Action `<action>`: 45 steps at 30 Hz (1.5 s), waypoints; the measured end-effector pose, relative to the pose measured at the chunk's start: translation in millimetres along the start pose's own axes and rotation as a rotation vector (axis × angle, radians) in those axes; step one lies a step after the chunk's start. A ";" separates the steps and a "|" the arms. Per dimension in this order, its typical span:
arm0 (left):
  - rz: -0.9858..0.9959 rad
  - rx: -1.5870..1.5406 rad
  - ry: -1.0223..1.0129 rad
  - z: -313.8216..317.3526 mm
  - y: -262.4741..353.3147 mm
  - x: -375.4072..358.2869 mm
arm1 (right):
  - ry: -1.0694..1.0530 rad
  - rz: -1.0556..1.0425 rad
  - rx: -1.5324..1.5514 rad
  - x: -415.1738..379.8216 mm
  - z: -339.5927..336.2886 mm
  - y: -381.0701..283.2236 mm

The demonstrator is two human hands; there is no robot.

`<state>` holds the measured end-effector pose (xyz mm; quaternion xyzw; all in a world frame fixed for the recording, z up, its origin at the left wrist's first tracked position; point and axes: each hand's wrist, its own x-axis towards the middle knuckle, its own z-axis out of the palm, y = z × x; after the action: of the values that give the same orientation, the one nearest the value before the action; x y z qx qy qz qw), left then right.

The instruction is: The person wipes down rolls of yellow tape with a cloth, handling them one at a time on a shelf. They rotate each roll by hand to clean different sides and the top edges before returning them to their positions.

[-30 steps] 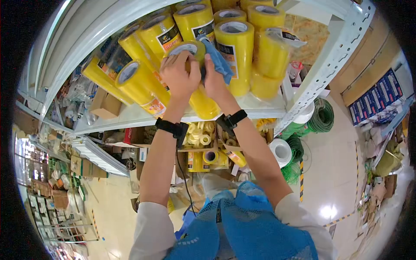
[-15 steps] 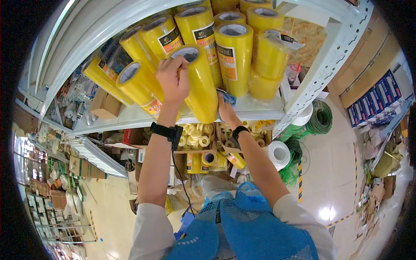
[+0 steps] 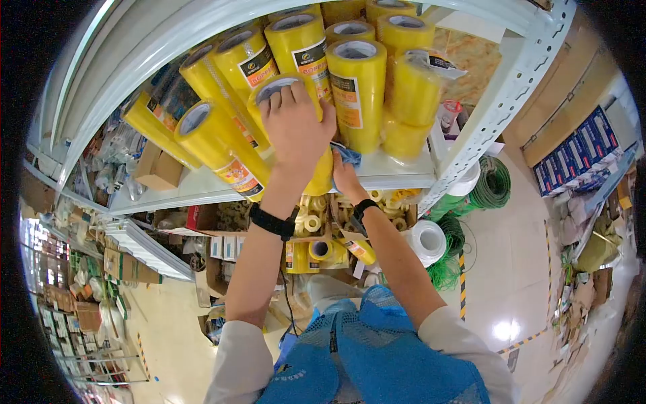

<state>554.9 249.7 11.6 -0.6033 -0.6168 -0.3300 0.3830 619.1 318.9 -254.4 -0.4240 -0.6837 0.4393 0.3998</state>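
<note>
A tall stack of yellow packing tape rolls (image 3: pixel 324 176) stands at the shelf's front edge. My left hand (image 3: pixel 296 128) is closed over its top rim, the fingers curled over the edge of the core. Low on the right side of the same stack, my right hand (image 3: pixel 346 176) holds a crumpled blue cloth (image 3: pixel 349 155); its fingertips are partly hidden. More wrapped tape stacks (image 3: pixel 356 94) stand right behind, several with black and orange labels. To the left, another tape stack (image 3: pixel 219 145) leans at a slant.
The white metal shelf (image 3: pixel 158 200) has a perforated upright (image 3: pixel 501 101) on its right. Below are boxes of small cream rings (image 3: pixel 311 219) and tape rolls (image 3: pixel 321 252). Green wire coils (image 3: pixel 491 185) and a white roll (image 3: pixel 428 241) stand on the right. A small cardboard box (image 3: pixel 159 165) sits left.
My left hand has shifted right and turned, from the stack's upper left side to over its top. The right hand stays low beside the stack with the blue cloth.
</note>
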 end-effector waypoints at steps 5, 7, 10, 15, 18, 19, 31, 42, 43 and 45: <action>0.060 -0.208 0.059 5.9 -28.5 -1.4 | -0.006 0.195 0.216 -11.9 1.0 -8.3; 0.076 -0.353 0.089 6.3 -39.0 -2.1 | 0.023 0.089 0.043 -17.3 5.9 -2.2; 0.089 -0.444 0.097 4.5 -46.8 -3.3 | 0.031 -0.029 -0.195 -15.7 21.2 1.3; 0.066 -0.498 0.124 0.8 -43.9 -7.9 | 0.094 0.185 0.333 -6.5 -3.8 -86.0; 0.049 -0.505 0.172 5.9 -41.8 -10.5 | 0.168 -0.201 0.057 10.9 -20.7 -124.8; 0.046 -0.507 0.173 8.3 -41.2 -10.1 | 0.218 -0.358 -0.045 21.0 -26.0 -134.1; 0.044 -0.602 0.204 10.7 -47.9 -11.2 | 0.148 -0.490 0.152 79.4 -21.9 -133.2; -0.031 -0.545 0.136 -0.1 -45.0 -11.2 | -0.042 0.244 0.211 0.1 -2.3 -18.3; -0.023 -0.546 0.142 -1.4 -42.3 -7.6 | -0.037 0.237 0.213 -2.9 -3.2 -26.6; 0.069 -0.361 0.122 -7.0 -34.1 -5.2 | 0.082 0.131 0.258 -9.7 -3.1 -32.1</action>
<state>521.3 239.3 12.5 -0.6620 -0.5022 -0.4578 0.3162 617.7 302.5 -225.0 -0.4305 -0.5755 0.5311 0.4488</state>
